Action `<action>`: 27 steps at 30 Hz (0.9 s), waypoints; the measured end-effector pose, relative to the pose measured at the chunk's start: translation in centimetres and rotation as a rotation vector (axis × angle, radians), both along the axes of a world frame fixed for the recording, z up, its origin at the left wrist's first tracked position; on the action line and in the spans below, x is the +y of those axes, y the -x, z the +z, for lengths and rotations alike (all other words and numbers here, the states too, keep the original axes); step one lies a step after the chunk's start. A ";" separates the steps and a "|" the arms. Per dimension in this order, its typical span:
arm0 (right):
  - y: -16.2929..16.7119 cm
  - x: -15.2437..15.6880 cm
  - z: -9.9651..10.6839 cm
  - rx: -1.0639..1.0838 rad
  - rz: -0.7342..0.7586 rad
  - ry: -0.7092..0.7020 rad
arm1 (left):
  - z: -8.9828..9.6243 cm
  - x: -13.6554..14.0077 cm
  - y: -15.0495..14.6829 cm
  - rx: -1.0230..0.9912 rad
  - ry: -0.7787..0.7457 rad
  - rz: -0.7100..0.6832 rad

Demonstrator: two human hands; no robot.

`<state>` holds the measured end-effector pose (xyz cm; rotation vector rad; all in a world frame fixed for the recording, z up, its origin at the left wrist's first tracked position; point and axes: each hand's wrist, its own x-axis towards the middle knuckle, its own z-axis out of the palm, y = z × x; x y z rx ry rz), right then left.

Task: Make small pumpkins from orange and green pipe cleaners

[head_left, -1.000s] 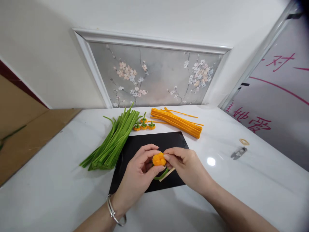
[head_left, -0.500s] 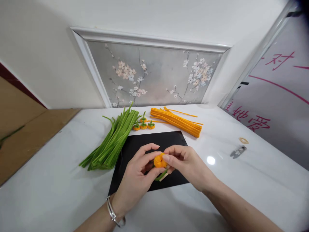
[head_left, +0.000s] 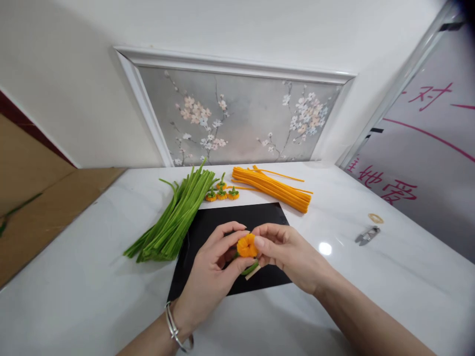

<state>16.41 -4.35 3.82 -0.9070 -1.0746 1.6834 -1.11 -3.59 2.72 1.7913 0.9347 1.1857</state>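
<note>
Between my hands is a small orange pipe-cleaner pumpkin (head_left: 246, 245), its ribbed round face turned up toward me. My left hand (head_left: 218, 259) grips it from the left, thumb below and fingers above. My right hand (head_left: 284, 252) pinches its right edge between thumb and fingers. Below it, partly hidden by my fingers, a green strip (head_left: 250, 268) and a pale flat stick (head_left: 253, 273) show over the black mat (head_left: 237, 213). Behind the mat stand several finished little pumpkins (head_left: 221, 194) with green tops.
A bundle of green pipe cleaners (head_left: 174, 217) lies left of the mat, partly over its edge. Orange pipe cleaners (head_left: 272, 190) lie at the back. Small thread snips (head_left: 367, 236) and a rubber band (head_left: 376, 218) rest on the right. A wall panel (head_left: 241, 113) rises behind the table.
The orange pumpkin has turned slightly, so its centre faces me more. My right fingertips have shifted a little along its edge. The whole view has moved slightly.
</note>
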 end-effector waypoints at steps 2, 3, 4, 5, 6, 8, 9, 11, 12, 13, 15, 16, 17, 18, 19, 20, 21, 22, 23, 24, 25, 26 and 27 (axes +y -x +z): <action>0.2 -0.1 0.0 -0.015 -0.018 -0.013 | -0.1 0.0 0.0 0.008 -0.016 -0.005; 0.2 -0.1 -0.1 -0.015 -0.025 -0.012 | -0.1 0.0 0.0 0.014 -0.022 -0.006; 0.3 -0.1 -0.1 -0.009 -0.025 -0.009 | -0.2 0.0 0.0 0.019 -0.028 -0.008; 0.3 -0.1 -0.2 0.000 -0.022 -0.004 | -0.2 0.0 0.0 0.025 -0.029 -0.010; 0.3 -0.1 -0.3 0.010 -0.017 0.001 | -0.2 0.0 0.0 0.028 -0.028 -0.014; 0.3 -0.1 -0.5 0.035 -0.007 0.010 | -0.3 0.0 0.1 0.021 -0.032 -0.019; 0.2 0.0 -0.6 0.046 -0.003 0.012 | -0.3 0.0 0.1 0.012 -0.034 -0.020; 0.2 0.0 -0.6 0.054 0.012 0.001 | -0.3 0.0 0.1 -0.012 -0.036 -0.021; 0.2 0.0 -0.5 0.050 0.020 -0.013 | -0.4 0.0 0.2 -0.023 -0.036 -0.021; 0.2 0.0 -0.4 0.039 0.028 -0.031 | -0.4 0.0 0.2 -0.030 -0.034 -0.020; 0.2 0.0 -0.1 -0.014 0.019 -0.069 | -0.3 -0.1 0.2 -0.018 -0.032 -0.021; 0.2 -0.1 0.1 -0.049 0.002 -0.084 | -0.3 -0.1 0.2 0.001 -0.032 -0.021; 0.2 -0.1 0.2 -0.087 -0.022 -0.094 | -0.3 -0.2 0.2 0.025 -0.033 -0.020; 0.2 -0.2 0.4 -0.122 -0.047 -0.100 | -0.3 -0.2 0.2 0.050 -0.038 -0.016; 0.2 -0.2 0.5 -0.149 -0.071 -0.102 | -0.3 -0.3 0.2 0.075 -0.046 -0.010; 0.1 -0.2 0.5 -0.163 -0.090 -0.100 | -0.3 -0.3 0.2 0.098 -0.057 0.001; 0.1 -0.2 0.5 -0.165 -0.100 -0.094 | -0.3 -0.3 0.2 0.118 -0.073 0.012; 0.1 -0.1 0.4 -0.157 -0.103 -0.085 | -0.3 -0.3 0.2 0.135 -0.091 0.021; 0.1 -0.1 0.3 -0.142 -0.103 -0.073 | -0.3 -0.3 0.2 0.148 -0.110 0.030; 0.2 -0.1 0.3 -0.121 -0.101 -0.058 | -0.3 -0.3 0.2 0.163 -0.130 0.039; 0.2 -0.1 0.2 -0.099 -0.101 -0.042 | -0.2 -0.3 0.2 0.177 -0.152 0.047; 0.3 0.0 0.1 -0.079 -0.102 -0.023 | -0.2 -0.3 0.2 0.187 -0.175 0.055; 0.3 0.0 0.1 -0.062 -0.105 -0.005 | -0.1 -0.2 0.3 0.197 -0.198 0.057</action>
